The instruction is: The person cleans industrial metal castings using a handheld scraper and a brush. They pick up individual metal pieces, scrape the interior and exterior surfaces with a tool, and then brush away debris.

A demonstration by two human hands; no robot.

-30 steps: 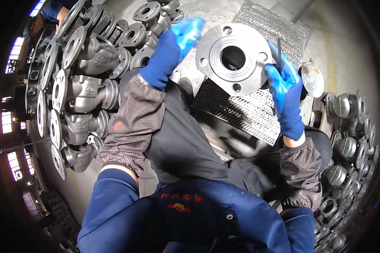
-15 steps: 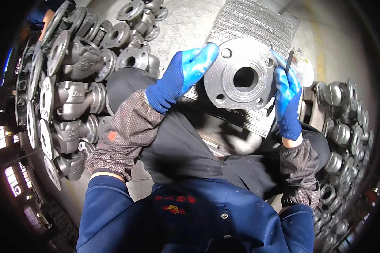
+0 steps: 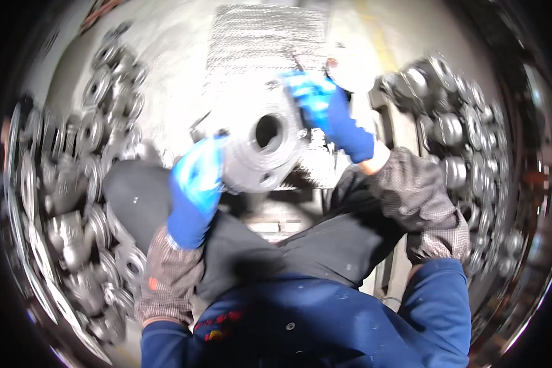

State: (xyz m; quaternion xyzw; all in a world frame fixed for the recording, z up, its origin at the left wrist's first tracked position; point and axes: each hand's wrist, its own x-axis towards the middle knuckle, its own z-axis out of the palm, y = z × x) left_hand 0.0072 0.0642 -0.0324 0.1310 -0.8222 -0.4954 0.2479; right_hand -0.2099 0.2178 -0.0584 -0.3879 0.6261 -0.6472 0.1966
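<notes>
A grey metal valve body point(image 3: 244, 153) with a round flange and a dark central bore is held up in front of me, tilted and smeared by motion. My left hand point(image 3: 196, 175), in a blue coated glove, grips the flange's lower left edge. Gloved the same way, my right hand point(image 3: 322, 104) is closed at the upper right rim. A thin dark stick-like tool point(image 3: 297, 60) pokes out above the right fingers; its kind is too blurred to name. Below the casting, a ridged silvery mat point(image 3: 264, 37) lies on the work surface.
Flanged valve bodies crowd the floor on my left point(image 3: 67, 236), with a further row point(image 3: 92, 89) behind them. More castings point(image 3: 448, 129) stand at the right. A whitish rounded item point(image 3: 352, 67) sits beside the mat. My knees flank the work spot.
The view has swung, shifting the surroundings. The valve body has tilted. My left hand has moved down its rim, and my right hand has come round to the upper right edge.
</notes>
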